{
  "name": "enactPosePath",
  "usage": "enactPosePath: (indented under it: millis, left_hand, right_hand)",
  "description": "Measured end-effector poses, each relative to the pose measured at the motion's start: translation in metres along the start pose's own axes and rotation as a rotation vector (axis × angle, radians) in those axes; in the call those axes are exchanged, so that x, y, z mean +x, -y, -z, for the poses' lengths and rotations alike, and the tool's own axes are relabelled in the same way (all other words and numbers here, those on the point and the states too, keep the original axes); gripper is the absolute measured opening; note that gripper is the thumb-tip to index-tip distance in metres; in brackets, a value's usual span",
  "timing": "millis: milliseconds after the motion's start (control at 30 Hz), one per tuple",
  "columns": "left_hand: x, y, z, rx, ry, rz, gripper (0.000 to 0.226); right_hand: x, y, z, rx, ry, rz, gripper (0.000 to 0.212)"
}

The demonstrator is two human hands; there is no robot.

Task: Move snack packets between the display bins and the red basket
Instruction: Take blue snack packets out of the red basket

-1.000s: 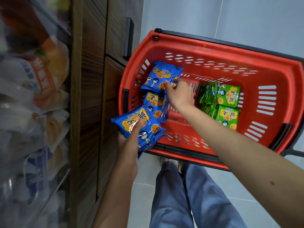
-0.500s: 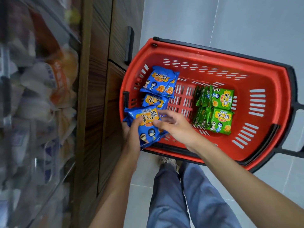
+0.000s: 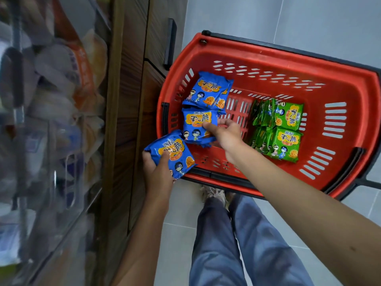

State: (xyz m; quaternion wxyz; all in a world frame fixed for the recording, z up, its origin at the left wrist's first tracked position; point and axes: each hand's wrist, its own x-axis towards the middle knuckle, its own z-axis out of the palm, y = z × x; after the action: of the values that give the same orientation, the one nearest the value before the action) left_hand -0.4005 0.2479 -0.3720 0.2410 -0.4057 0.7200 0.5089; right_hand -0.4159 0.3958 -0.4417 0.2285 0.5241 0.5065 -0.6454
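Left hand (image 3: 158, 176) grips blue packet (image 3: 175, 151) at basket (image 3: 350, 83) rim; right hand (image 3: 227, 136) pinches second packet (image 3: 196, 122) inside.

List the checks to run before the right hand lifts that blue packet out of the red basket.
1. Right hand pinches the middle blue packet, thumb on its face: ok.
2. Only one packet in that pinch: cannot tell; more blue edges show beneath it.
3. Left hand grips the left-hand blue packet, thumb across it: ok.
4. Room in the left hand for another packet: cannot tell.
5. Way up and over the red basket rim is free: ok.
6. Green packets lie apart from the pinch: ok.
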Motion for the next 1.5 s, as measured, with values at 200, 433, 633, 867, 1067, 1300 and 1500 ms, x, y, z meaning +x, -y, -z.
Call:
enactPosePath:
  millis: [200,433,633,867,1067,1300,1500]
  left_hand:
    - [-0.007,0.005,0.002,-0.028,0.004,-0.014,0.017]
    - [-0.011,0.001,-0.005,-0.113,0.011,0.069,0.016]
    - [-0.006,-0.007,-0.012,-0.123,0.057,0.024,0.006]
    - [-0.002,-0.017,-0.022,-0.07,0.091,-0.072,0.007]
    - [0.011,-0.037,-0.041,0.291,-0.028,-0.377,0.034]
    - [0.051,-0.044,-0.051,0.851,-0.003,-0.703,0.057]
    - [0.059,-0.032,-0.047,0.974,0.003,-0.75,0.069]
  right_hand:
    - [0.007,-0.006,-0.02,-0.239,-0.137,0.077,0.036]
    - [-0.007,-0.013,-0.009,-0.604,-0.111,0.275,0.041]
    - [-0.013,-0.017,-0.001,-0.576,-0.067,0.38,0.028]
    - [-0.033,-0.008,0.003,-0.194,0.225,0.317,0.026]
    - [-0.022,0.014,0.011,0.04,0.203,0.173,0.011]
    - [0.036,0.055,0.011,0.157,-0.144,0.075,0.033]
    - [0.064,0.067,0.004,-0.006,-0.156,0.061,0.031]
